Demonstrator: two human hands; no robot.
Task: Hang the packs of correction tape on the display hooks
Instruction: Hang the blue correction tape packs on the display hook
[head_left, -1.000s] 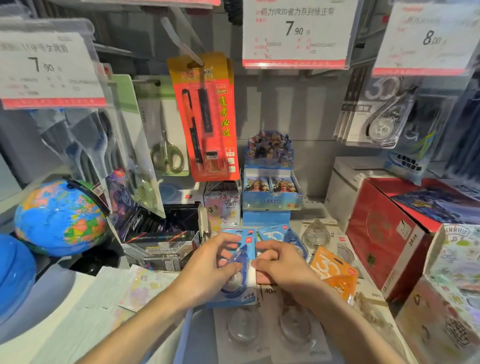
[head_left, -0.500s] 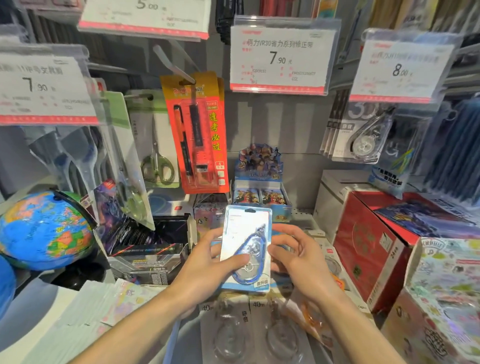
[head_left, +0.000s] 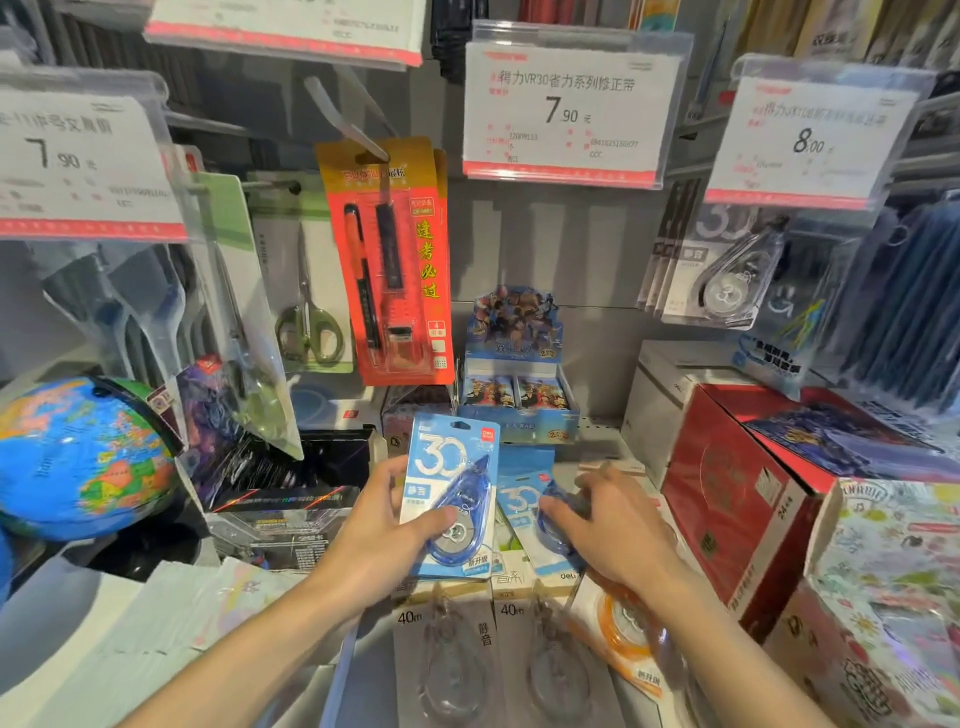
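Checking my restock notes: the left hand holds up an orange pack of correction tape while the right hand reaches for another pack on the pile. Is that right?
Not quite. In the head view, the pack of correction tape that the left hand holds up is blue, not orange. The rest stands: the right hand reaches for another pack on the pile.

Bright, even overhead shop light, soft shadows under hanging goods; glare on clear price tag sleeves (head_left: 569, 104); wide-angle bending at left and right edges; right hand (head_left: 608, 525) motion-blurred, small print soft.
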